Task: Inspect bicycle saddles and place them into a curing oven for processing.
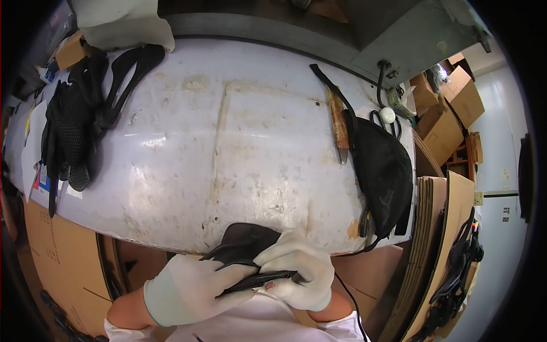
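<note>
Both of my hands wear white gloves and hold one flat black shoe-upper piece [246, 244] at the near edge of a worn white worktable [228, 142]. My left hand [191, 288] grips it from below and from the left. My right hand [299, 268] is closed over its right end, fingers curled around the black edge. The piece's upper part lies against the table's rim; its lower part is hidden between my gloves.
A pile of black mesh pieces [71, 131] lies at the table's left. At the right sit a black mesh stack [383, 171], a rusty-handled tool [338, 122] and scissors [383, 121]. Cardboard boxes [450, 108] and sheets [433, 251] stand to the right.
</note>
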`<state>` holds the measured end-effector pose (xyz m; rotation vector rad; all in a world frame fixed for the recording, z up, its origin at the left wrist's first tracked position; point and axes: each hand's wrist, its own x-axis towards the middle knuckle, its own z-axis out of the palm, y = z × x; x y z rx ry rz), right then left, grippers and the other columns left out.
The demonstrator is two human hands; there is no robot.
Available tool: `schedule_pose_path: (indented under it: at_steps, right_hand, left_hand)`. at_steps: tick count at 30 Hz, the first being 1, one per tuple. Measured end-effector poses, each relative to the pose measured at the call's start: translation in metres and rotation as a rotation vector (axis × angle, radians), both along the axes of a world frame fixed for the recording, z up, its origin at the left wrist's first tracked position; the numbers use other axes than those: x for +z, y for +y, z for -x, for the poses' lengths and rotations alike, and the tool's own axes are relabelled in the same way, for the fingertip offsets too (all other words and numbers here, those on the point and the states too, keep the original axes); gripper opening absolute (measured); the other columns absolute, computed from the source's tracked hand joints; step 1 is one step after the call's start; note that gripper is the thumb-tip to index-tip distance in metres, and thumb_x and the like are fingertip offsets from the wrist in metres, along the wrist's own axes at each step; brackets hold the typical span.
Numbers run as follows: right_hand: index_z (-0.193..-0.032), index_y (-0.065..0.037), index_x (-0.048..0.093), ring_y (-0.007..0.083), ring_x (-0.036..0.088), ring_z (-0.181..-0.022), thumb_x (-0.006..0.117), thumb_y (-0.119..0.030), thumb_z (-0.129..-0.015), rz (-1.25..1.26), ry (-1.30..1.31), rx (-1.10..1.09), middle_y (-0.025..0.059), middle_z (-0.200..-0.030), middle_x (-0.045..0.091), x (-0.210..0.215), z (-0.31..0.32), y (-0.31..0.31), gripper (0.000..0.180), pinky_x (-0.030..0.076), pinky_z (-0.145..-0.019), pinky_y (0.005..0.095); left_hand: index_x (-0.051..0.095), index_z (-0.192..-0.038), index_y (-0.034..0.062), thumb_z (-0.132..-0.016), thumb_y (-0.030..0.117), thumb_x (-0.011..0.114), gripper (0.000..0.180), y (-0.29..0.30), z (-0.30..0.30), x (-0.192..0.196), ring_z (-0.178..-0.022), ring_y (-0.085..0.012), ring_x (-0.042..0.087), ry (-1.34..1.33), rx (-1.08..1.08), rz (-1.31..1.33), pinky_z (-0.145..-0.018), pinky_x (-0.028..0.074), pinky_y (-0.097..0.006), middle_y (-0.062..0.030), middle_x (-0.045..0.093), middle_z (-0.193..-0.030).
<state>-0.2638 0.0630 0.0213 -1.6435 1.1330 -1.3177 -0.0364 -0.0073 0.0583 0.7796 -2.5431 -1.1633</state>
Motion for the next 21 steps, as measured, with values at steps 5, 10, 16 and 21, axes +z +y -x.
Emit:
schedule_pose_path:
  at_steps: [5, 10, 16, 21]
  right_hand:
    - [-0.099, 0.001, 0.072, 0.0265, 0.068, -0.082, 0.095, -0.021, -0.071, -0.012, 0.158, 0.019, 0.0169, -0.096, 0.075, 0.008, -0.001, -0.004, 0.042, 0.052, -0.073, 0.0366]
    - [-0.099, 0.002, 0.072, 0.0286, 0.071, -0.083, 0.098, -0.026, -0.065, -0.059, 0.197, -0.012, 0.0178, -0.097, 0.076, 0.009, 0.001, 0.0, 0.05, 0.055, -0.075, 0.0371]
    - [-0.093, 0.003, 0.075, 0.0279, 0.073, -0.079, 0.099, -0.023, -0.061, -0.069, 0.177, -0.029, 0.0185, -0.093, 0.078, 0.012, 0.005, -0.003, 0.048, 0.054, -0.074, 0.0382]
    - [-0.095, -0.002, 0.079, 0.0247, 0.07, -0.078, 0.096, -0.021, -0.065, -0.162, 0.108, 0.08, 0.0126, -0.101, 0.079, 0.011, 0.017, -0.005, 0.04, 0.052, -0.075, 0.0332]
  left_hand:
    - [0.076, -0.106, 0.007, -0.086, 0.036, 0.081, 0.036, -0.001, -0.002, 0.002, -0.057, -0.0256, 0.066, -0.02, -0.016, -0.064, -0.051, 0.05, -0.035, -0.0088, 0.067, -0.072]
    - [0.071, -0.114, 0.0074, -0.089, 0.035, 0.077, 0.038, 0.004, 0.001, 0.007, -0.059, -0.0269, 0.066, -0.124, -0.054, -0.024, -0.05, 0.051, -0.036, -0.0115, 0.066, -0.079]
    - [0.066, -0.118, 0.0075, -0.09, 0.034, 0.072, 0.039, 0.024, 0.01, 0.007, -0.057, -0.0278, 0.063, -0.268, -0.026, 0.109, -0.045, 0.049, -0.038, -0.0154, 0.063, -0.088]
    - [0.066, -0.116, 0.0072, -0.089, 0.037, 0.073, 0.04, 0.045, 0.018, 0.008, -0.056, -0.0258, 0.062, -0.384, 0.06, 0.19, -0.042, 0.047, -0.038, -0.0137, 0.061, -0.087]
